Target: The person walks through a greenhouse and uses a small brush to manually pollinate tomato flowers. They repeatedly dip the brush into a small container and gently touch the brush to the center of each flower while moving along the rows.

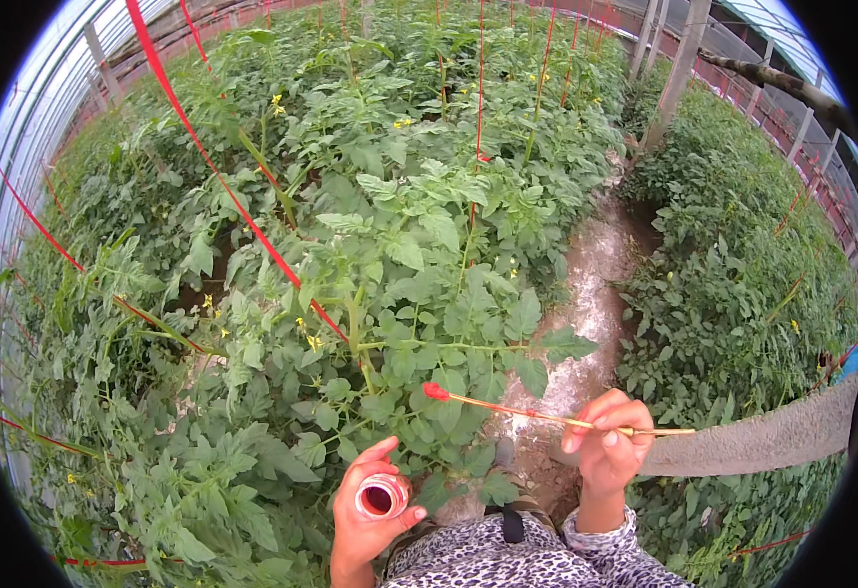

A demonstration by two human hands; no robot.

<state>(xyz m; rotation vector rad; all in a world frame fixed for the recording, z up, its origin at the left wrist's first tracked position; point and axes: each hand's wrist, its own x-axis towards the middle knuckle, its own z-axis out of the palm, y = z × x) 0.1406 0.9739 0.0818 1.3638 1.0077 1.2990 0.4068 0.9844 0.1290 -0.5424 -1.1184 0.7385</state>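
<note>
My left hand (pixel 365 524) grips a small open jar (pixel 380 496) with dark red liquid inside, held low near my body. My right hand (pixel 608 441) pinches a thin wooden stick brush (pixel 537 416) whose red-stained tip (pixel 436 392) points left, close to the leaves of a tomato plant (pixel 419 294). Small yellow flowers (pixel 313 342) sit on the plant to the left of the tip. The brush tip is above and to the right of the jar, apart from it.
Rows of leafy tomato plants fill the greenhouse, tied up by red strings (pixel 252 225). A bare dirt path (pixel 586 323) runs between the rows. A grey post (pixel 679 69) stands at the far right, and a grey beam (pixel 772 441) crosses behind my right hand.
</note>
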